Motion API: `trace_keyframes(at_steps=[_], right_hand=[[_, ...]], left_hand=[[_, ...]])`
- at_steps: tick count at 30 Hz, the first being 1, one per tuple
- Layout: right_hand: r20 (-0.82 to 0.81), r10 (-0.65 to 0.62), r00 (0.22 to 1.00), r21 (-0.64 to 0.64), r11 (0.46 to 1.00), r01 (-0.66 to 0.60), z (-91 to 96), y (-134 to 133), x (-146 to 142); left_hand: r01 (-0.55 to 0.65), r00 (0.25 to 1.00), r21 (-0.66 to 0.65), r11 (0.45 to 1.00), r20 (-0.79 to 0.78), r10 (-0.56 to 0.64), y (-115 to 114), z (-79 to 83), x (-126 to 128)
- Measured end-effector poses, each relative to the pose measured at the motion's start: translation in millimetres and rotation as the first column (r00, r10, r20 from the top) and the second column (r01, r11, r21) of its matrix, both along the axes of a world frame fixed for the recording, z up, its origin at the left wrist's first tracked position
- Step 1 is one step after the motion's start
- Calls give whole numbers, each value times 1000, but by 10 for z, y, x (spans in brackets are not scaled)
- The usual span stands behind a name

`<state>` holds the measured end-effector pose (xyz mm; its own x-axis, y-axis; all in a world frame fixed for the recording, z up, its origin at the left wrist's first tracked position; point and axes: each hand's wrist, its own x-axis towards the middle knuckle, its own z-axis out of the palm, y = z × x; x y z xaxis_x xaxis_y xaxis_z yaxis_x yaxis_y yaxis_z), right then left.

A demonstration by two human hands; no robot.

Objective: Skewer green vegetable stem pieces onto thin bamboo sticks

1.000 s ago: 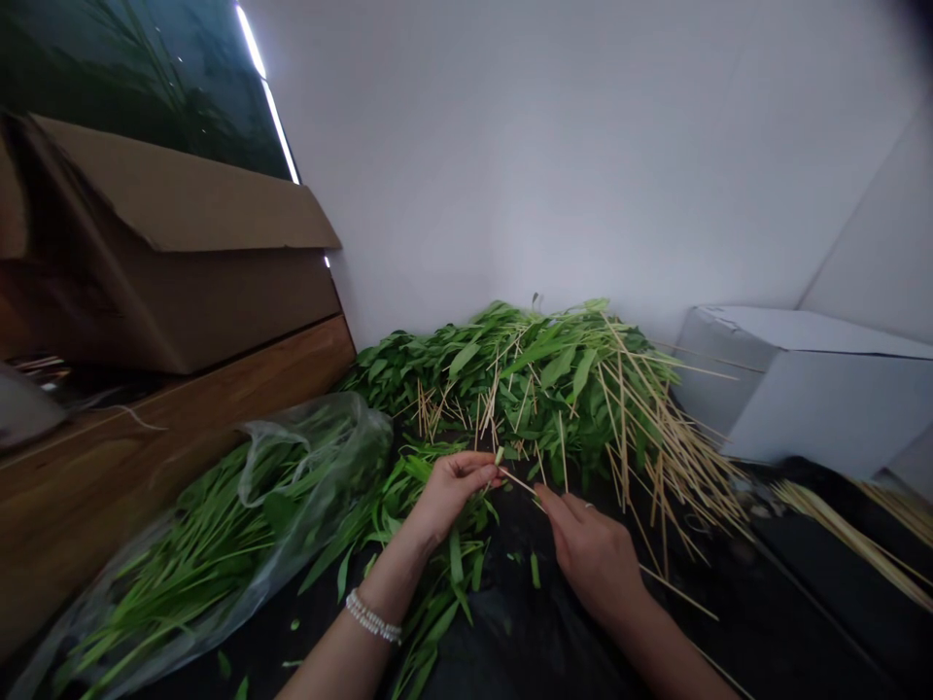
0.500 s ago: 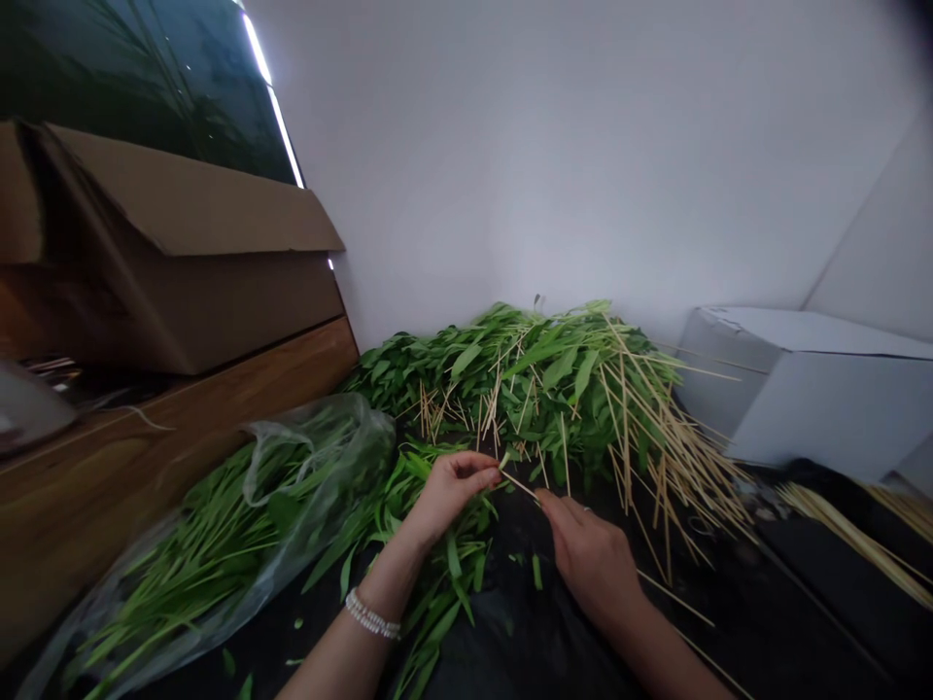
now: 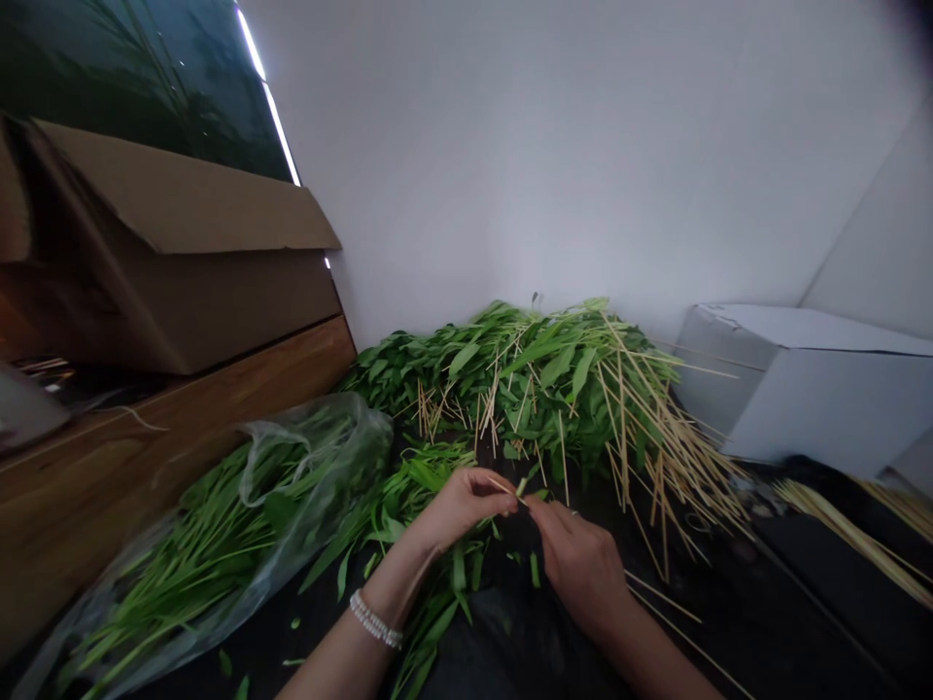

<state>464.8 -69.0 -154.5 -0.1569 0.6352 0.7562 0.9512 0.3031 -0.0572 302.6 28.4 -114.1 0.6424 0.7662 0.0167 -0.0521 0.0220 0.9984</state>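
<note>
A thin bamboo skewer [image 3: 501, 485] runs between my two hands, and its pale tip lies over my left fingers. Against the skewer sits a short green stem [image 3: 522, 486], partly hidden by fingertips. My left hand [image 3: 466, 506], with a beaded bracelet at the wrist, is closed in a pinch on the stem. Closed around the skewer from the other side is my right hand [image 3: 579, 559], whose fingertips nearly touch the left ones. Loose leafy greens [image 3: 444, 583] lie under and beside my left forearm on the black covering [image 3: 502, 642].
Behind the hands is a heap of skewered greens [image 3: 554, 360], its sticks pointing right. Greens fill a clear plastic bag [image 3: 357, 418] on the left. A cardboard box [image 3: 240, 301] stands on wood at far left, a white box [image 3: 838, 389] at right, near bundled skewers [image 3: 846, 525].
My hands have drawn together, with the right hand moving left along the skewer. The skewer's tip now extends past the green stem over my left fingers. The view has shifted slightly.
</note>
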Motion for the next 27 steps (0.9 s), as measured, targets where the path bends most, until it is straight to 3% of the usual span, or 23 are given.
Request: trace_keyframes(at_steps=[7, 13, 17, 21, 23, 25, 27], right_hand=[[-32, -65, 997, -2, 998, 65, 59, 5, 42], [-45, -83, 996, 10, 996, 83, 77, 8, 87], [-27, -94, 995, 3, 996, 94, 85, 8, 99], [-9, -135, 991, 27, 990, 136, 101, 18, 147], [-8, -178, 984, 60, 982, 178, 116, 24, 178], [-23, -213, 977, 91, 972, 215, 138, 26, 208], [-60, -224, 973, 120, 966, 230, 162, 23, 235]], left_hand=[[-81, 996, 176, 981, -33, 88, 49, 89, -83], [-7, 973, 358, 934, -213, 88, 108, 102, -182], [2, 965, 413, 911, -238, 106, 117, 79, -181], [-199, 973, 282, 938, -57, 224, 153, 105, -200], [-341, 940, 172, 924, 84, 331, 195, 126, -228], [-480, 863, 75, 874, 221, 455, 254, 145, -271], [-619, 752, 38, 785, 319, 578, 318, 159, -333]])
